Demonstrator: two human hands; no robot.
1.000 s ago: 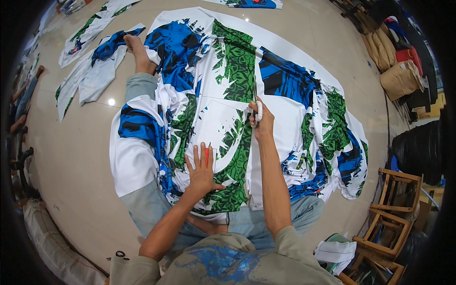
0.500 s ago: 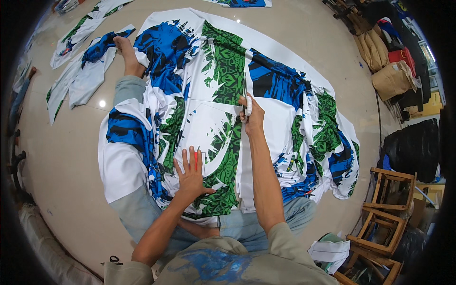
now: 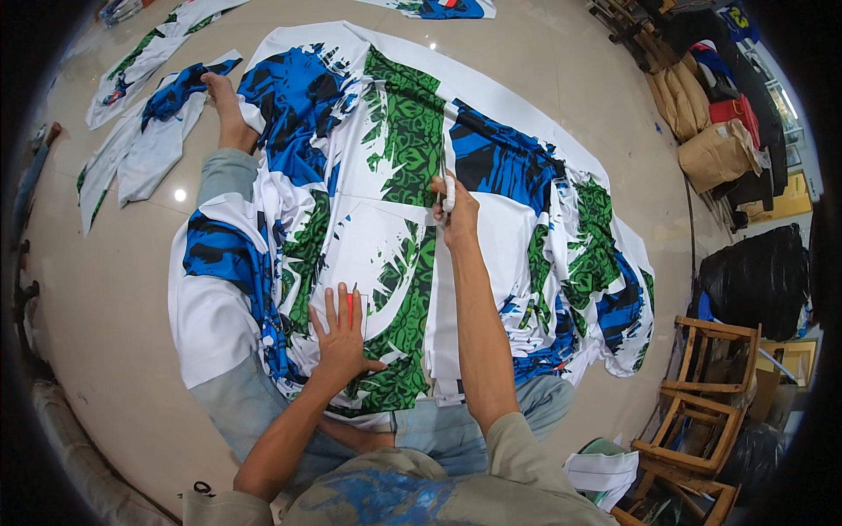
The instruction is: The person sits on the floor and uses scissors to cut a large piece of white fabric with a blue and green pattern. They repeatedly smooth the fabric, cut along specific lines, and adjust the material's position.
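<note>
A large sheet of printed fabric (image 3: 386, 210) in white, green, blue and black lies bunched over my lap and the floor. My left hand (image 3: 340, 346) rests on its near part, palm down with fingers spread, beside a small red patch. My right hand (image 3: 458, 215) grips scissors (image 3: 450, 193) whose handle looks wrapped in white. Their blades point away from me, along the border between a green patterned strip and white cloth. A slit runs from the scissors back toward my lap. The blade tips are hard to make out.
Cut fabric pieces (image 3: 162, 145) lie on the tiled floor (image 3: 105, 298) at the left, by my bare foot. More cloth (image 3: 452, 8) is at the far edge. Along the right stand brown paper bags (image 3: 719, 156), a black plastic bag (image 3: 759, 280) and wooden stools (image 3: 693, 430).
The whole scene has shifted slightly left and down in the view. Both hands keep nearly the same places on the fabric, and the scissors stay in my right hand.
</note>
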